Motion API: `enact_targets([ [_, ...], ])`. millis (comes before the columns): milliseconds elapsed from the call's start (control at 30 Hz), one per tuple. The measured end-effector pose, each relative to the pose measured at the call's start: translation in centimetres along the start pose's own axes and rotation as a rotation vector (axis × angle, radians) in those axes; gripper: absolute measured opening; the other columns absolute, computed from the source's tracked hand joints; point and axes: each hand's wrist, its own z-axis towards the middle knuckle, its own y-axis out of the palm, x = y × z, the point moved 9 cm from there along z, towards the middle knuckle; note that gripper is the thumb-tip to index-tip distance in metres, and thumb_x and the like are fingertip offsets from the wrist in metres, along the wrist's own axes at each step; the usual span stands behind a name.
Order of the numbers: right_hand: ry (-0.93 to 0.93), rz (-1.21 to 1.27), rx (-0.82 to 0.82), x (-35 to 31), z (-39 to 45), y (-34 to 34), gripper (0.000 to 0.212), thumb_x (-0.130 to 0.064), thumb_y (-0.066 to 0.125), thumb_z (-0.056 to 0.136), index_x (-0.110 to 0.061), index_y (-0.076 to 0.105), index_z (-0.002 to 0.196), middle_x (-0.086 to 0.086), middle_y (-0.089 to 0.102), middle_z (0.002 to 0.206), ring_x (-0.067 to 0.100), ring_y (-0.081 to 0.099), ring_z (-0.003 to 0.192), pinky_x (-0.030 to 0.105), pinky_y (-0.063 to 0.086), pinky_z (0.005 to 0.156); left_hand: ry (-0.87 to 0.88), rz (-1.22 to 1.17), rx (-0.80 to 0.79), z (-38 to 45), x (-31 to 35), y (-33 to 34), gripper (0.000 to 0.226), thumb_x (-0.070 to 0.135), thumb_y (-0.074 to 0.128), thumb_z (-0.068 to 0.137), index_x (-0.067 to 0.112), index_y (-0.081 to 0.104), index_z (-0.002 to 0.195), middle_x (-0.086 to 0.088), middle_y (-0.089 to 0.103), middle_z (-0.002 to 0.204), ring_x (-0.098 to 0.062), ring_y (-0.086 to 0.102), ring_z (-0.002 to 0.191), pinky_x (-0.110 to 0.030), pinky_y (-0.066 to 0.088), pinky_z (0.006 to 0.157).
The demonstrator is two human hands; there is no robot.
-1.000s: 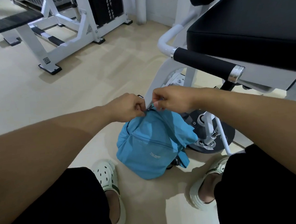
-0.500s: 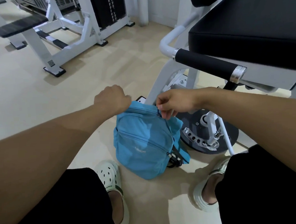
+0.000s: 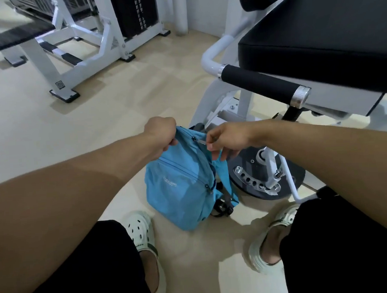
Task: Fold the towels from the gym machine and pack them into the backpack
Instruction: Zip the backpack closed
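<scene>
Head view: one backpack point(image 3: 185, 180), two hands.

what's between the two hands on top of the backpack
In the head view, the top edge of the blue backpack spans between the left hand and right hand, with the zipper pull pinched by the right fingertips.

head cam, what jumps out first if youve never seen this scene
A bright blue backpack stands on the pale floor between the person's feet. The left hand grips its top edge while the right hand pinches the zipper pull. A black padded seat on a white gym machine fills the upper right.
</scene>
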Motion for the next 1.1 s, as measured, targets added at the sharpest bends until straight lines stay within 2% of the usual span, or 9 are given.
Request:
enact_targets([
  [67, 0.067, -0.038, -0.055, 1.1, 0.5, 1.2, 0.011, -0.027, 0.052, 0.105, -0.022, 0.058, 0.098, 0.002, 0.075, 0.099, 0.018, 0.072, 0.085, 0.037, 0.057, 0.078, 0.026, -0.006, 0.056, -0.2, 0.5, -0.7, 0.015, 0.018, 0.047, 0.090, 0.006, 0.055, 0.084, -0.007, 0.054, 0.055, -0.023, 0.049, 0.058, -0.024, 0.027, 0.050],
  [133, 0.141, -0.094, -0.079, 2.3, 1.2, 2.1, 0.011, -0.029, 0.051, 0.105, -0.022, 0.058, 0.102, 0.002, 0.075, 0.100, 0.019, 0.071, 0.086, 0.041, 0.057, 0.085, 0.045, -0.013, 0.090, -0.4, 0.8, -1.1, 0.019, 0.020, 0.047, 0.092, 0.007, 0.054, 0.080, -0.008, 0.056, 0.060, -0.021, 0.043, 0.051, -0.025, 0.029, 0.050],
  [267, 0.240, -0.109, -0.117, 4.0, 2.1, 3.3, 0.012, -0.031, 0.052, 0.104, -0.022, 0.060, 0.107, 0.001, 0.075, 0.103, 0.020, 0.071, 0.094, 0.044, 0.058, 0.092, 0.087, -0.037, 0.169, -0.7, 1.3, -1.6, 0.022, 0.023, 0.048, 0.091, 0.009, 0.051, 0.073, -0.006, 0.054, 0.071, -0.022, 0.045, 0.060, -0.027, 0.031, 0.054],
  [600, 0.461, -0.294, -0.242, 9.9, 2.9, 7.8, 0.032, -0.031, 0.050, 0.102, -0.011, 0.058, 0.125, -0.001, 0.072, 0.096, 0.019, 0.068, 0.089, 0.038, 0.056, 0.081, 0.417, 0.131, 0.399, -2.6, 5.9, -4.9, 0.047, 0.029, 0.047, 0.093, 0.017, 0.030, 0.052, 0.003, 0.032, 0.051, -0.017, 0.031, 0.047, -0.031, 0.026, 0.050],
  [733, 0.387, -0.435, -0.261, 9.1, 3.6, 9.6, 0.027, -0.031, 0.052, 0.101, -0.010, 0.064, 0.114, 0.002, 0.071, 0.105, 0.019, 0.070, 0.084, 0.036, 0.058, 0.076, 0.481, 0.075, 0.306, -2.3, 6.8, -4.0, 0.044, 0.026, 0.048, 0.091, 0.018, 0.030, 0.052, -0.001, 0.034, 0.054, -0.021, 0.039, 0.053, -0.033, 0.031, 0.053],
  [833, 0.285, -0.621, -0.201, 7.0, 3.9, 7.3, 0.044, -0.047, 0.058, 0.096, -0.011, 0.065, 0.121, 0.005, 0.071, 0.099, 0.022, 0.072, 0.088, 0.028, 0.058, 0.062, 0.461, 0.152, 0.200, -1.1, 6.3, -2.8, 0.038, 0.024, 0.046, 0.091, 0.018, 0.034, 0.056, -0.008, 0.041, 0.062, -0.021, 0.042, 0.058, -0.033, 0.031, 0.054],
  [867, 0.248, -0.647, -0.150, 6.1, 4.0, 6.1, 0.051, -0.054, 0.064, 0.090, -0.012, 0.065, 0.120, 0.005, 0.071, 0.098, 0.022, 0.071, 0.089, 0.030, 0.059, 0.067, 0.453, 0.205, 0.157, -0.7, 5.9, -2.4, 0.036, 0.024, 0.046, 0.092, 0.017, 0.036, 0.058, -0.009, 0.044, 0.065, -0.021, 0.044, 0.059, -0.032, 0.032, 0.053],
  [967, 0.140, -0.423, 0.030, 3.4, 3.4, 3.0, 0.068, -0.055, 0.082, 0.074, -0.019, 0.057, 0.125, -0.002, 0.066, 0.116, 0.021, 0.064, 0.102, 0.038, 0.058, 0.092, 0.420, 0.378, 0.011, 0.5, 4.3, -0.6, 0.032, 0.023, 0.045, 0.096, 0.012, 0.044, 0.066, -0.009, 0.050, 0.068, -0.021, 0.047, 0.059, -0.029, 0.034, 0.053],
  [1100, 0.079, -0.040, 0.057, 0.6, 2.0, 1.7, 0.060, -0.055, 0.082, 0.075, -0.034, 0.049, 0.121, -0.011, 0.058, 0.113, 0.015, 0.059, 0.102, 0.034, 0.059, 0.081, 0.395, 0.400, -0.101, 1.0, 3.8, 0.8, 0.036, 0.024, 0.049, 0.097, 0.012, 0.046, 0.064, -0.004, 0.052, 0.064, -0.018, 0.043, 0.053, -0.027, 0.033, 0.049],
])
